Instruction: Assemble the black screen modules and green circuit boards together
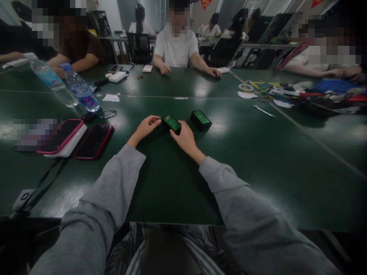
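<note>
- Fingers of right hand (185,138) pinch black-and-green box (171,122), table (177,183) centre; left hand (145,129) loosely curved, fingers parted, beside box's left end, contact unclear.
- Best: grip sides, leave green face uncovered.
- Second box (201,119) close right, bumpable.
- Red-cased phone (94,141) left, wrench (263,111) far right; neither blocks.

You are wearing plain grey sleeves (101,194); left box (171,122) and right box (201,118) are showing green over black.
</note>
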The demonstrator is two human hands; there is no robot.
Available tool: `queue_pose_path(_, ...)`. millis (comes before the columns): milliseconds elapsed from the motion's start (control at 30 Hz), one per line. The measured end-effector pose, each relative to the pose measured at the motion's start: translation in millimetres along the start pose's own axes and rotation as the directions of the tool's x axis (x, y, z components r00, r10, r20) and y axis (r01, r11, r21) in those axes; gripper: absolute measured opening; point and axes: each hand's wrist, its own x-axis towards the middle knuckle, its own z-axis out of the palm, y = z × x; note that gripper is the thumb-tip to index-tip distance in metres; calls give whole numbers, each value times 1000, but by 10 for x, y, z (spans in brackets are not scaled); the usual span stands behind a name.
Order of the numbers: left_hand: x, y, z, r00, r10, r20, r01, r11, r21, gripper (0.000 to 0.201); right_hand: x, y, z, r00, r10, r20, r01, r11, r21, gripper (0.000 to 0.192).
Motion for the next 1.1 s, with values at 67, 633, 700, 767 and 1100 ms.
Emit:
queue_pose_path(67, 0, -3, 0, 1000, -8, -1, 8, 1000, 20, 43, -3, -38, -23, 999, -26, -24, 24, 998, -66, 47)
queue_pose_path(633, -17, 39, 2, 1000, -7, -30, 10, 995, 102, 36, 27, 63, 56, 1000, 2, -30, -2, 1000, -13, 55)
queue_pose_path(700, -20, 53, 0, 999, -11, -32, 14, 994, 110, 36, 50, 107, 58, 999, 52, -1, -52, 998, 42, 49)
queue_pose_path(767, -22, 58, -2, 1000, -10, -29, 14, 993, 114, 37, 59, 120, 39, 997, 66, 30, -69, 992, 107, 44)
queue_pose_path(1100, -41, 91, 0, 999, -29, -14, 30, 994, 102, 39, -5, -74, -103, 998, -52, -46, 40, 974, -225, 52)
